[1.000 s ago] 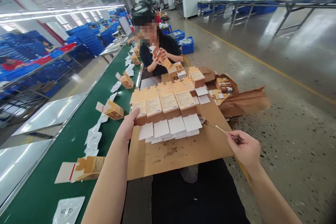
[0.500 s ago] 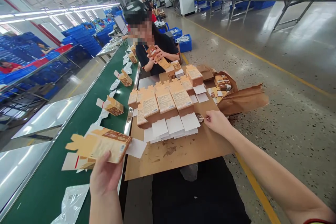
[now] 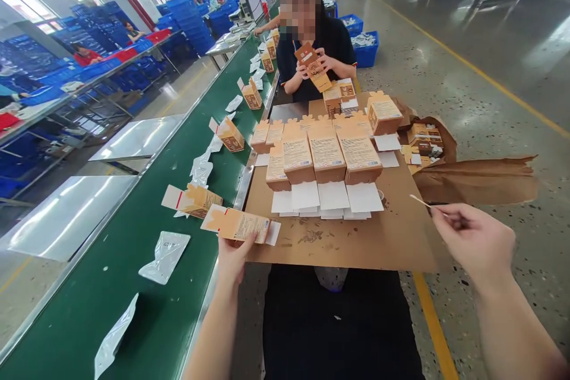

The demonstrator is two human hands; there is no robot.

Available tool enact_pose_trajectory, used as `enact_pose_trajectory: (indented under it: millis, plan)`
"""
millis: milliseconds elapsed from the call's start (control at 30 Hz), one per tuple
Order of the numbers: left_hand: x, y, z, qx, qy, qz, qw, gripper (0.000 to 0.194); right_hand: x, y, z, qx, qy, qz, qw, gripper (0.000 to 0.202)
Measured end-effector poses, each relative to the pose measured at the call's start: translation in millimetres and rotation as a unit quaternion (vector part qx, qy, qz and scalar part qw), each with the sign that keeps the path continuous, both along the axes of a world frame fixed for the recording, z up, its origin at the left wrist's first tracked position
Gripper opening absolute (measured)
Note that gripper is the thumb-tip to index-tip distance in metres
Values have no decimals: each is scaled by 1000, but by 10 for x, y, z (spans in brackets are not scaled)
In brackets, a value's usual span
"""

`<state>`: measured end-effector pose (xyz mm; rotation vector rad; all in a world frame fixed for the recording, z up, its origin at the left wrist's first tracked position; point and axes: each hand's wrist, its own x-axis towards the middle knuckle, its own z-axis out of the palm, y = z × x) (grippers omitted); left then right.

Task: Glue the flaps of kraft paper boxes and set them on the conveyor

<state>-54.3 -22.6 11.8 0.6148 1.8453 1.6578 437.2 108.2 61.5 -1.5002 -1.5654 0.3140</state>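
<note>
My left hand (image 3: 235, 252) grips a flattened-looking orange and brown carton (image 3: 244, 226) with its flaps out, over the edge of the green belt (image 3: 129, 249). In my right hand (image 3: 474, 234), between thumb and fingers, is a thin pale strip (image 3: 421, 200), held beyond the right side of the brown cardboard sheet (image 3: 392, 237). Several similar cartons (image 3: 327, 151) stand grouped on the sheet, their white flaps (image 3: 332, 197) pointing toward me. A small clear ring-shaped item (image 3: 381, 195) is partly visible beside them.
Along the belt lie open cartons (image 3: 202, 200) and clear plastic packets (image 3: 165, 256). Across the cardboard, a person (image 3: 307, 41) holds another carton (image 3: 314, 66). Brown paper (image 3: 481, 180) with cartons inside is at the right. Blue crates (image 3: 366, 48) stand behind.
My right hand has lifted off the cardboard and moved right, now with the pale strip. My left hand holds the carton flatter and farther from the camera. The view has shifted.
</note>
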Motion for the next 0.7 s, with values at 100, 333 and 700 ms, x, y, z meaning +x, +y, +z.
enact_pose_trajectory:
  millis: [100,333,700]
  plan:
    - [3,-41,1,-21,1,-16,1000,95,-268,-512,-11,39,50,-27,998,26]
    - [81,19,5,-29,67,17,997,96,-2015,-673,-431,-86,69,341,933,29]
    - [188,28,57,-41,53,-21,998,82,-2726,-451,-783,-157,11,420,894,31]
